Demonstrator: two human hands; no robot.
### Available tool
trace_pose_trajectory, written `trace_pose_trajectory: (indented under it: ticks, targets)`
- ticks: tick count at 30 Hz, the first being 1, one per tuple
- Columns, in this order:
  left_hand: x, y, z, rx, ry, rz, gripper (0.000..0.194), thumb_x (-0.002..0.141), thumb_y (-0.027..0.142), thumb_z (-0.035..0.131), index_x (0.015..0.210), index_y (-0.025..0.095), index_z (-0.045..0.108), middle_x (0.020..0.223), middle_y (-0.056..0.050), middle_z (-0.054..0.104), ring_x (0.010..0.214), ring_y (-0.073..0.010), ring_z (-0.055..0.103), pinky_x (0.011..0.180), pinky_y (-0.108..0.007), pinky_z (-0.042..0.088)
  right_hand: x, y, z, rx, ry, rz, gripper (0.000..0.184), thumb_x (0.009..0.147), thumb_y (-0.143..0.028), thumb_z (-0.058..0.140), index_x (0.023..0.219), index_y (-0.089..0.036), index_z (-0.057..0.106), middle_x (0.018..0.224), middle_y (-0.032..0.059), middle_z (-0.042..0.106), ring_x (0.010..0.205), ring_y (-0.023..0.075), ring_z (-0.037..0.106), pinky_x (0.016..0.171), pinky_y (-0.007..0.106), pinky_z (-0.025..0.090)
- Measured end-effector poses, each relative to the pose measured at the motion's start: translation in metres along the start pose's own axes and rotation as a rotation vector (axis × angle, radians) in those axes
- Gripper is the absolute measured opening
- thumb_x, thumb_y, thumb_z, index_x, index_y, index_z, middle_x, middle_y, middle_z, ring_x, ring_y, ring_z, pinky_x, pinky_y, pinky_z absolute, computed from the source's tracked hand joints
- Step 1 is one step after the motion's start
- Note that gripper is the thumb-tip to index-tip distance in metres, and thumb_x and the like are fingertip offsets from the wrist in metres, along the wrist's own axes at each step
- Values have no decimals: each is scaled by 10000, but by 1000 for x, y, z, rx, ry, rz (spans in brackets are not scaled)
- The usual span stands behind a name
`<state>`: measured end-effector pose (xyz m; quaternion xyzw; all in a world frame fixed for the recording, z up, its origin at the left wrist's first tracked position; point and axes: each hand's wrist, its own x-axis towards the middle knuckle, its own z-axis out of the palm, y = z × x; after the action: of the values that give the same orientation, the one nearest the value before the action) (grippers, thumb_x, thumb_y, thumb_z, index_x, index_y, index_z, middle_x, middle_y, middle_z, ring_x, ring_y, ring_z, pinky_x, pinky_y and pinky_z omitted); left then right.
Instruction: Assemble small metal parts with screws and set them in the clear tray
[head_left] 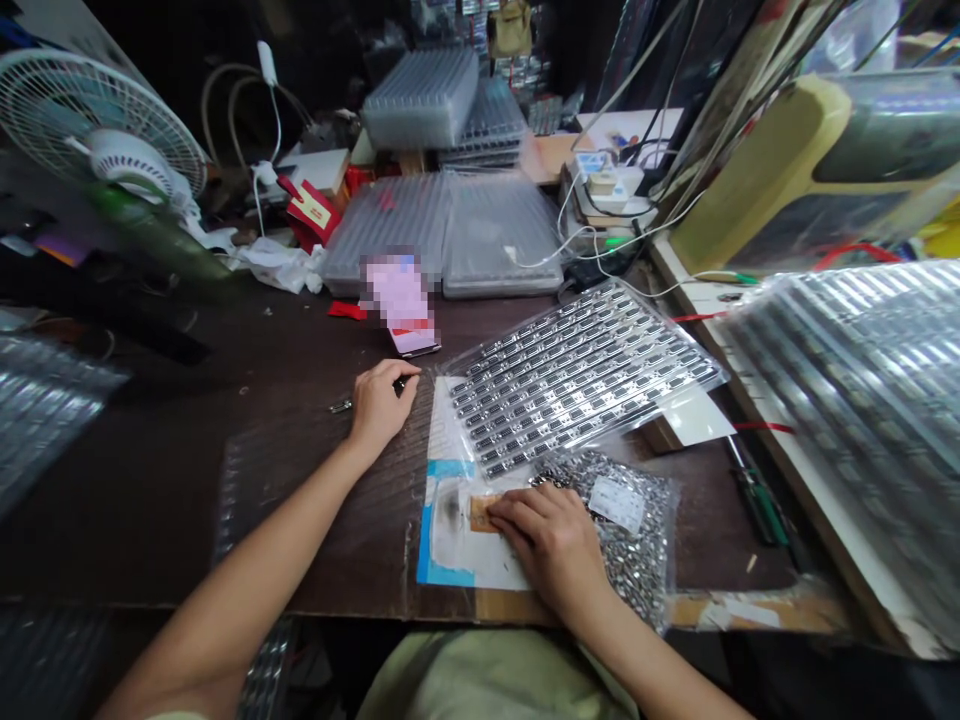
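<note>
Head view: your left hand [382,405] is shut around a small tool [342,405]; your right fingers [517,515] lie flat, holding nothing, on a full bag of metal parts [626,560], filled tray [577,385] beside.

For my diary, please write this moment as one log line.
left hand: holds small metal tool | right hand: on paper beside bag of silver parts | nearby: plastic tray of connectors

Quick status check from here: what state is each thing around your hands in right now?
Left hand: curled around a slim metal tool.
Right hand: resting on a tan pad.
Clear tray of connectors: full, lying flat.
Bag of silver parts: full, lying flat.
Green-handled screwdriver: lying down, untouched.
</note>
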<state>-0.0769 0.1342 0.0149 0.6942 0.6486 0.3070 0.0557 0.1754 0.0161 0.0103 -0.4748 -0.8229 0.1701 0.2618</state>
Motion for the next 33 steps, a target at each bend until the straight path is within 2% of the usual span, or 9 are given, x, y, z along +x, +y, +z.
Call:
trace_pose_trajectory:
  ticks: [5,9,12,15,17,19,22,26,33]
  targets:
    - [1,35,9,97,-90,133,101,819,297,611,837,245,696,926,-28,694,886,-220,608,889,-409,347,0,1,3,-17,-29,6,131,871,-269,593,935,-335,686,878,-33,675,765,138,507,654,308,279]
    - [6,47,13,97,-149,107,69,800,275,636,783,227,683,858,-30,712,834,-226,618,852,-406,367,2,-3,4,-48,-51,23,146,867,-282,598,956,-358,686,864,-27,661,767,145,493,652,307,273]
    - [2,47,1,5,-145,55,84,813,259,608,798,214,677,846,-27,716,817,-216,626,830,-379,412,3,-3,-7,-58,-39,25,168,875,-288,585,1009,-323,679,887,-6,663,781,154,495,663,307,287]
    - [-19,48,-21,-204,-157,-39,147,828,273,581,923,207,672,895,-28,703,819,-191,637,779,-323,469,2,6,-31,-128,69,57,178,896,-280,547,1014,-260,680,921,19,671,813,161,505,691,310,302]
    - [-40,52,-33,-392,-234,-110,222,858,290,536,1031,212,651,961,-32,676,787,-157,645,728,-279,498,1,13,-46,-229,115,90,162,900,-272,538,948,-261,692,885,11,672,798,162,496,689,311,290]
    - [-65,58,-39,-560,-342,-198,253,888,307,487,1062,206,640,972,-38,651,718,-125,642,660,-242,513,0,19,-53,-296,54,68,117,876,-283,577,869,-279,694,811,-8,658,765,161,475,676,309,269]
    - [-98,70,-36,-698,-438,-301,220,869,309,525,1003,186,648,887,-33,640,661,-111,629,600,-213,517,1,17,-49,-393,-84,-4,96,819,-294,652,734,-252,666,727,-4,612,749,172,444,668,313,246]
    - [-123,82,-21,-577,-385,-269,140,827,257,597,930,191,666,909,-38,655,698,-124,626,608,-214,519,7,1,-34,-581,-177,-41,130,809,-174,636,680,-191,631,716,43,583,745,195,433,650,336,239]
    - [-131,86,-3,-455,-235,-33,119,827,192,616,919,211,689,880,-36,643,790,-142,624,668,-223,516,19,-7,-31,-651,-244,-83,118,795,-82,573,716,-151,629,701,82,585,719,216,472,615,348,274]
